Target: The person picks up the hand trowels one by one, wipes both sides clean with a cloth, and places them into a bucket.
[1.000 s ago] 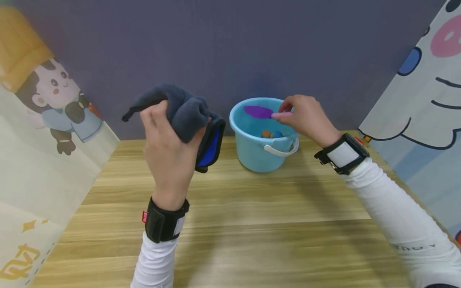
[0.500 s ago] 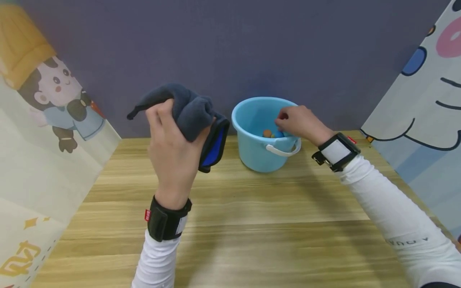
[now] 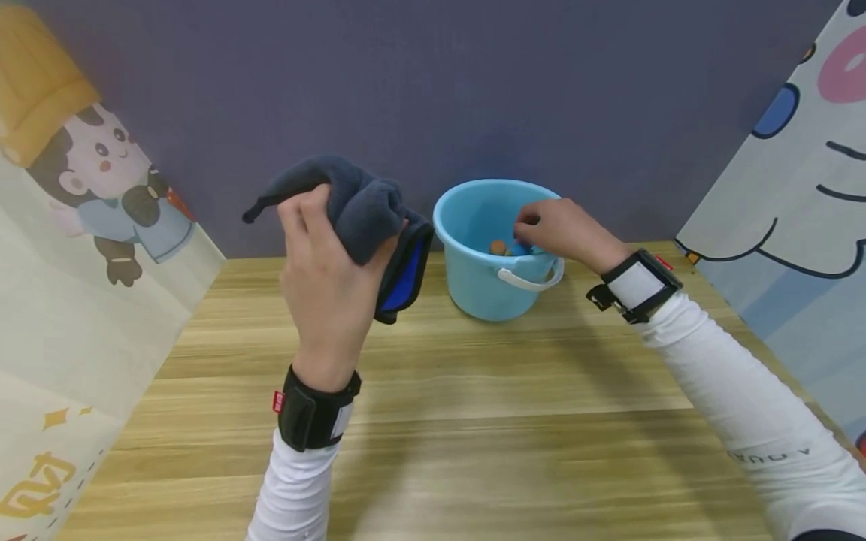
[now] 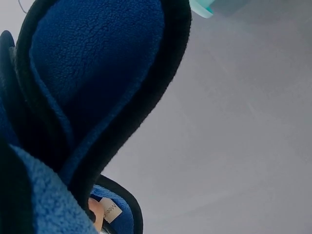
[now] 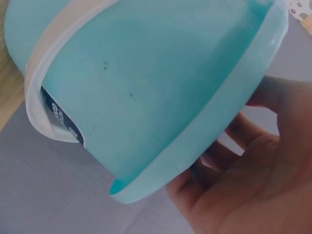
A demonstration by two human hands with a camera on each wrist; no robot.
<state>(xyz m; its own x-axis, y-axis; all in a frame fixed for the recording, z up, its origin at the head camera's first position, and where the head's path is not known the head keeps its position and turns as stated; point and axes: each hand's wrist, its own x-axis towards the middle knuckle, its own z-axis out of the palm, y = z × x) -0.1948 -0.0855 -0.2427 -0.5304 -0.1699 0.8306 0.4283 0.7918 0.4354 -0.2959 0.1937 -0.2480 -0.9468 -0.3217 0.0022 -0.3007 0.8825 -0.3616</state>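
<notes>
In the head view my left hand [image 3: 331, 285] grips a bunched dark blue-grey cloth [image 3: 368, 218] above the table, left of the bucket. The left wrist view shows the cloth's bright blue fleecy side [image 4: 97, 44], its black edging and a small white tag [image 4: 111, 209]. My right hand [image 3: 564, 229] reaches over the right side of the light-blue bucket [image 3: 490, 285], its fingers bent down inside. In the right wrist view the bucket's rim covers the fingertips, so whatever they hold is hidden. An orange ball [image 3: 498, 247] and a blue thing [image 3: 519, 249] lie inside the bucket.
The bucket stands on a wood-grain table [image 3: 440, 421] against a dark grey-blue back wall [image 3: 406, 90]. Its white handle [image 3: 531, 282] hangs down at the front right. Cartoon-printed panels [image 3: 101, 188] flank the table on both sides.
My right hand has lowered into the bucket. The purple scoop-like thing it pinched a second ago is out of sight. The left hand still holds the cloth, shifted slightly right.
</notes>
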